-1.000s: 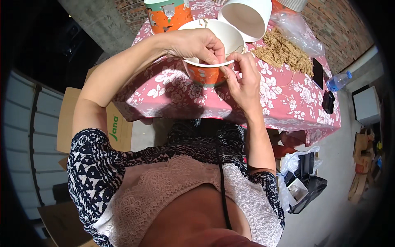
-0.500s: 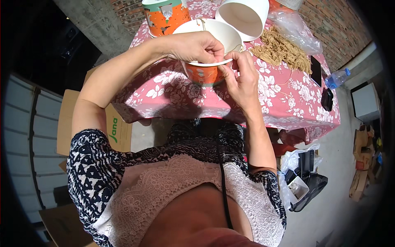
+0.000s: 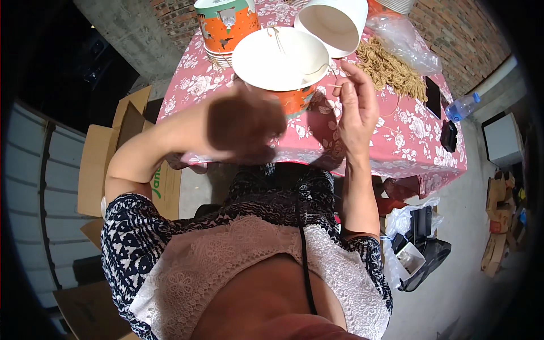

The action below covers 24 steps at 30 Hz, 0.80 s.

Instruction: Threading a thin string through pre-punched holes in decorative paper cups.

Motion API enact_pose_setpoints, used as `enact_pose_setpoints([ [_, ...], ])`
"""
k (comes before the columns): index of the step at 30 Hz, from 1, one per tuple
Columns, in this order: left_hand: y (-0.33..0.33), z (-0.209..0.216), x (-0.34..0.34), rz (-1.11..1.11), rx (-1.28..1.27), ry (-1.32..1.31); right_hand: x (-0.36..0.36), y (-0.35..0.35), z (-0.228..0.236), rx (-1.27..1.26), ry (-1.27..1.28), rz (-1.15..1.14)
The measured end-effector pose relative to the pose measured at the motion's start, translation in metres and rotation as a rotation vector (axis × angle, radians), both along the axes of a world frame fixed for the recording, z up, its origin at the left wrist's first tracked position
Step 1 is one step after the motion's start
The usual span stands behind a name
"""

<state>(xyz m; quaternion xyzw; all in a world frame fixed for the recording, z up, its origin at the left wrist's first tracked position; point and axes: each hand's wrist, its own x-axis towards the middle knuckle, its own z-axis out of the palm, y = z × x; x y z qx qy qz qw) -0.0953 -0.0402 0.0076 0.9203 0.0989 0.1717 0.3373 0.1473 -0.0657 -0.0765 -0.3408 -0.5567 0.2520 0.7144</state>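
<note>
An orange paper bucket [image 3: 294, 101] with a white inside stands near the table's front edge, its wide mouth tipped toward me. A thin tan cord hangs inside its far wall, and another cord strand [image 3: 318, 71] crosses the rim on the right. Just right of that rim, my right hand [image 3: 358, 110] pinches the end of the cord between thumb and fingers. My left hand [image 3: 245, 120] is in front of the bucket's near left side, dark with shadow and smeared by motion. Its fingers cannot be made out.
Stacked orange and green buckets [image 3: 226, 31] stand at the back left. A white-lined bucket [image 3: 331, 28] lies on its side behind. To the right are heaped tan cords [image 3: 392, 71], a clear plastic bag [image 3: 403, 42], a phone [image 3: 432, 96], a black case [image 3: 449, 136] and a bottle [image 3: 462, 107].
My left hand has come off the bucket's rim and moved down toward me. My right hand has drawn away to the right with the cord end. The bucket's mouth is now uncovered.
</note>
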Motion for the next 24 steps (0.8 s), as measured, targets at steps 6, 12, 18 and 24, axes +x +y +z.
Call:
enact_pose_setpoints([
  [6, -0.027, 0.010, 0.002, -0.055, 0.176, 0.336, -0.001, -0.018, 0.017, 0.040, 0.017, 0.034],
  [12, -0.022, 0.009, 0.028, 0.430, -0.124, -0.099, -0.008, -0.028, 0.020, 0.045, -0.064, 0.032],
  [18, -0.011, -0.019, 0.065, 0.358, 0.077, -0.260, -0.019, -0.028, 0.018, 0.066, -0.166, -0.085],
  [24, -0.008, -0.024, 0.061, 0.482, -0.299, -0.222, -0.015, -0.032, 0.018, 0.075, -0.351, -0.226],
])
